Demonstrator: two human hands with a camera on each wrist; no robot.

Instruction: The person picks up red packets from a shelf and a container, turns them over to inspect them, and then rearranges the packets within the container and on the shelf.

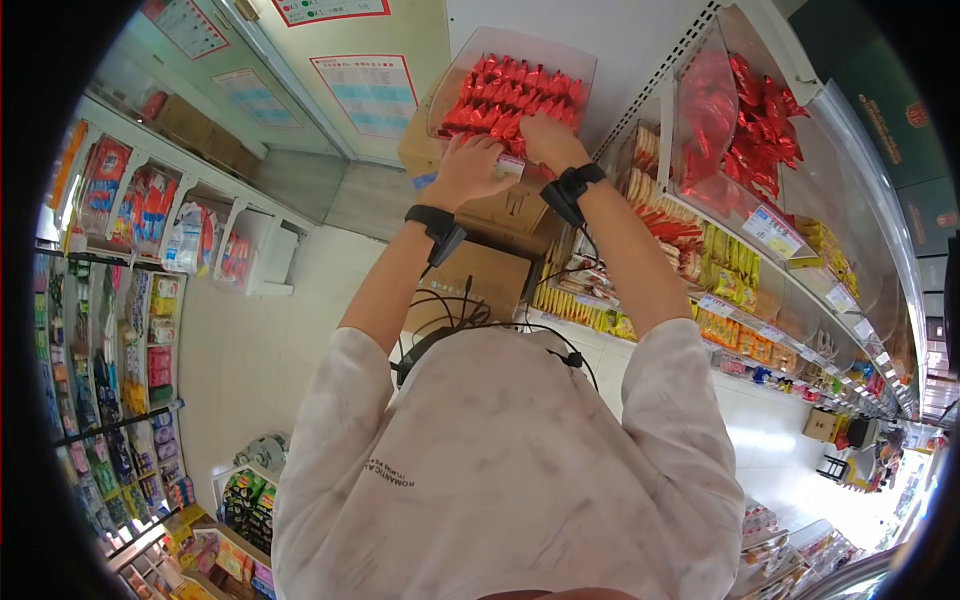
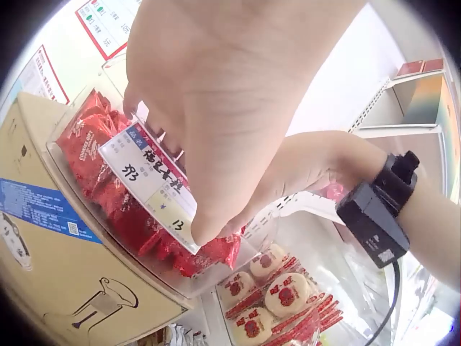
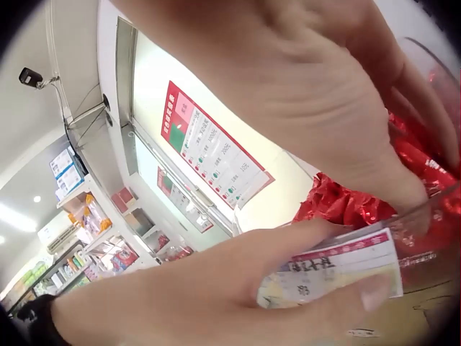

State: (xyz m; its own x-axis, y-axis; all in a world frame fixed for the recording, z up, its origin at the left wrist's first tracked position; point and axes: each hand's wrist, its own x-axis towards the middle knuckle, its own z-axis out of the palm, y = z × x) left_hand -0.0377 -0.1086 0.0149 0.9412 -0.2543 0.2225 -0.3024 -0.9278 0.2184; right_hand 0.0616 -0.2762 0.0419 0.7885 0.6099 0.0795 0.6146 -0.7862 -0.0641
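Note:
A clear plastic bin (image 1: 530,42) full of red shiny packets (image 1: 515,98) sits at the top of the head view. My left hand (image 1: 467,170) grips its front rim, thumb over the price tag (image 2: 148,173) and fingers over the top edge. In the right wrist view that thumb presses the face of the tag (image 3: 346,263). Beside it, my right hand (image 1: 550,142) reaches over the rim into the red packets (image 3: 338,205). Its fingertips are hidden among them, and I cannot tell whether they hold one.
Cardboard boxes (image 1: 485,275) stand under the bin. To the right, a long shelf carries another clear bin of red packets (image 1: 755,130) and yellow packets (image 1: 730,265). Round biscuits in clear wrapping (image 2: 288,292) lie below. Wrist-camera cables (image 1: 460,310) hang before my body.

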